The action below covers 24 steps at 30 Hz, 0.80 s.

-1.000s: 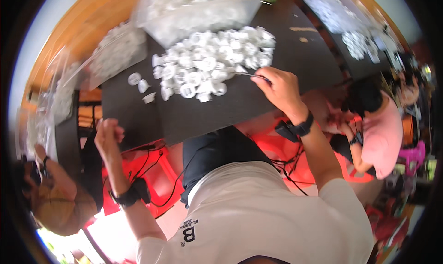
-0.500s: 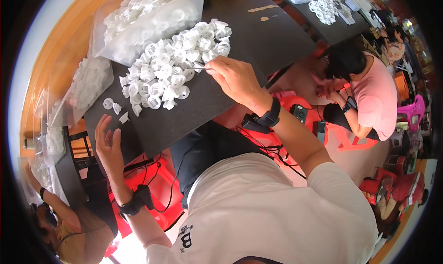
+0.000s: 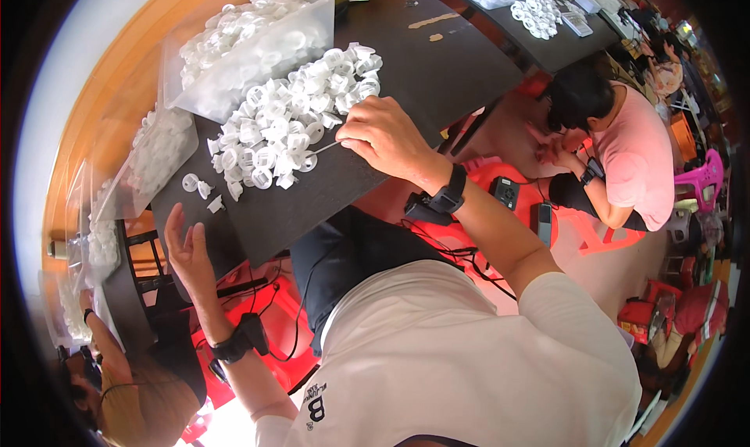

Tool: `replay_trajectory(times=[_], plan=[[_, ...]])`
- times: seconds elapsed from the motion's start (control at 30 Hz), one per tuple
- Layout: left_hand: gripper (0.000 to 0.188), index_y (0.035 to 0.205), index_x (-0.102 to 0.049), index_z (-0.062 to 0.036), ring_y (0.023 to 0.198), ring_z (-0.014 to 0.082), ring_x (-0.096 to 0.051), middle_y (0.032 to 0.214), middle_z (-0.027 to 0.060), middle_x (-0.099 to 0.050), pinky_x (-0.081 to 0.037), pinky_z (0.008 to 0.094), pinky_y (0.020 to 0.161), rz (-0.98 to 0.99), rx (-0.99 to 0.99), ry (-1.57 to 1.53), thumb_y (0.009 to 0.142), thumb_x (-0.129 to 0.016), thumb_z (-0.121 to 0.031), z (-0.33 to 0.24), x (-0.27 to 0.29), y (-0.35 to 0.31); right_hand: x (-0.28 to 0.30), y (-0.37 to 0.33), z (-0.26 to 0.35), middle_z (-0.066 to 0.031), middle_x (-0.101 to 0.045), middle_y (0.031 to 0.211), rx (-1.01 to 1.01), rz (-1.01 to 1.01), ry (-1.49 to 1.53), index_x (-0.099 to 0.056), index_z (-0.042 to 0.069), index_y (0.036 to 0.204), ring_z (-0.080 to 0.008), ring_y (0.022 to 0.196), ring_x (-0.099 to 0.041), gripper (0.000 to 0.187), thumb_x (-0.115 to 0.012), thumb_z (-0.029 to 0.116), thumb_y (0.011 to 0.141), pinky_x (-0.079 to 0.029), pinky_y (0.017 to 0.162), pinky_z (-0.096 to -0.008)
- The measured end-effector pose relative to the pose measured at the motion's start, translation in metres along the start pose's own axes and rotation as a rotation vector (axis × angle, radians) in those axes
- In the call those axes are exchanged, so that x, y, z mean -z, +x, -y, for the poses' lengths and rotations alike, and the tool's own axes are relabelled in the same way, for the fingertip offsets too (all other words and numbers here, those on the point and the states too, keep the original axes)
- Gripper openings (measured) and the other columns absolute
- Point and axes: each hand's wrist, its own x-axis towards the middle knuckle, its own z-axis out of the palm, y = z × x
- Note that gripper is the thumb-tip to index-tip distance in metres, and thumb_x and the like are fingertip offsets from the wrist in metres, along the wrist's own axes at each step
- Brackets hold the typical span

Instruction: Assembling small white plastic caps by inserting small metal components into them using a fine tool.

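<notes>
A heap of small white round plastic parts [image 3: 269, 138] lies on the dark table [image 3: 312, 193]. My right hand [image 3: 384, 138] is closed round a thin metal tool [image 3: 325, 148], and its slim tip points left at the near right side of the heap. Whether it is a blade or a pick, I cannot make out. By the table's near left edge my left hand [image 3: 187, 248] is raised with its fingers apart and nothing in it. Just beyond its fingertips lie a few loose white parts [image 3: 204, 189], apart from the heap.
Behind the heap stands a clear plastic bin [image 3: 258, 72] full of similar parts, with another clear bin [image 3: 168, 154] to its left. A co-worker in pink [image 3: 637, 142] sits at the right; another person [image 3: 148, 384] is at the lower left. A red stool [image 3: 484, 181] with cables stands below the table.
The thin tool in my right hand has swung down, its tip now lower beside the heap. My left hand stays open, with little change. The whole view has shifted slightly.
</notes>
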Motion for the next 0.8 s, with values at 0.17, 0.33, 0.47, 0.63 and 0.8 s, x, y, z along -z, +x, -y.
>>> replay_trajectory(times=[0.17, 0.33, 0.47, 0.63, 0.8], plan=[[0.044, 0.136, -0.05, -0.0032, 0.128, 0.0254, -0.05, 0.139, 0.0097, -0.051, -0.041, 0.0375, 0.104, -0.017, 0.022, -0.012, 0.092, -0.057, -0.006, 0.0, 0.004, -0.009, 0.004, -0.004, 0.005, 0.0001, -0.061, 0.085, -0.03, 0.013, -0.005, -0.069, 0.012, 0.083, -0.021, 0.086, -0.058, 0.008, -0.075, 0.013, 0.077, -0.044, 0.081, -0.0362], [0.043, 0.135, -0.051, -0.0028, 0.127, 0.0249, -0.05, 0.136, 0.0103, -0.053, -0.042, 0.0367, 0.103, -0.046, 0.06, -0.058, 0.093, -0.057, -0.004, 0.007, 0.005, -0.015, 0.011, -0.007, 0.003, -0.0005, -0.061, 0.089, -0.043, 0.066, 0.033, -0.069, 0.013, 0.087, -0.0225, 0.09, -0.058, 0.012, -0.075, 0.017, 0.077, -0.043, 0.081, -0.0375], [0.042, 0.134, -0.052, -0.0026, 0.126, 0.0239, -0.051, 0.134, 0.0094, -0.054, -0.043, 0.0361, 0.101, -0.126, 0.039, -0.121, 0.093, -0.056, -0.001, 0.021, 0.013, -0.017, 0.049, -0.017, -0.013, -0.0084, -0.064, 0.09, -0.114, -0.379, -0.005, -0.068, 0.007, 0.093, -0.0288, 0.087, -0.061, 0.016, -0.073, 0.01, 0.078, -0.048, 0.078, -0.038], [0.043, 0.137, -0.048, 0.0006, 0.127, 0.025, -0.051, 0.139, 0.0122, -0.051, -0.038, 0.0359, 0.106, -0.196, 0.006, -0.137, 0.095, -0.055, -0.003, 0.037, 0.03, -0.013, 0.102, -0.104, -0.109, -0.0014, -0.066, 0.09, -0.635, -0.881, 0.158, -0.067, 0.003, 0.103, -0.0086, 0.08, -0.06, 0.016, -0.058, 0.014, 0.097, -0.048, 0.071, -0.024], [0.044, 0.138, -0.047, 0.0002, 0.126, 0.0265, -0.051, 0.14, 0.0126, -0.05, -0.038, 0.0366, 0.107, -0.203, 0.046, -0.149, 0.095, -0.055, -0.003, 0.048, 0.04, -0.013, 0.072, -0.198, -0.241, -0.0012, -0.067, 0.091, -1.161, -0.814, 0.55, -0.067, 0.006, 0.104, -0.0099, 0.077, -0.06, 0.015, -0.057, 0.014, 0.095, -0.049, 0.063, -0.024]])
